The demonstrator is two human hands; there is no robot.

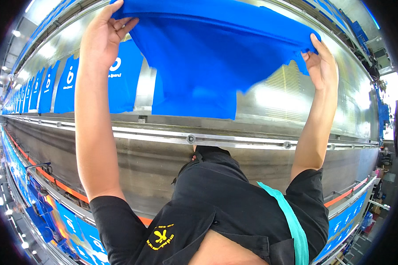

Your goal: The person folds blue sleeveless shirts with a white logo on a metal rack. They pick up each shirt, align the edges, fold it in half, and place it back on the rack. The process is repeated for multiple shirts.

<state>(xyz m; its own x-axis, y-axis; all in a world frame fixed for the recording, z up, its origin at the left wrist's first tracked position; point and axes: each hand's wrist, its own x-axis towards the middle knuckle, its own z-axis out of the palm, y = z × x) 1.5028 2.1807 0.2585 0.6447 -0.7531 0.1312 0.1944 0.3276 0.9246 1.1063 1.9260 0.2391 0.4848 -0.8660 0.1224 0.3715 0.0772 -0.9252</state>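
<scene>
A blue fabric panel [212,43] hangs stretched between my two hands over a long metal table [348,99]. My left hand [102,36] pinches its left end between thumb and fingers near the top of the view. At the opposite end, my right hand [321,63] grips the fabric's edge, thumb on top. The panel's lower part droops towards the table and looks slightly blurred. Beneath it a flat blue piece [199,102] lies near the table's front edge; whether it is separate from the held cloth, I cannot tell.
Blue panels with a white print [66,86] lie in a row along the table to the left. A metal rail [238,141] with bolts runs along its front. Behind me stands another line of blue printed panels [69,222], with an orange strip [66,187] along it.
</scene>
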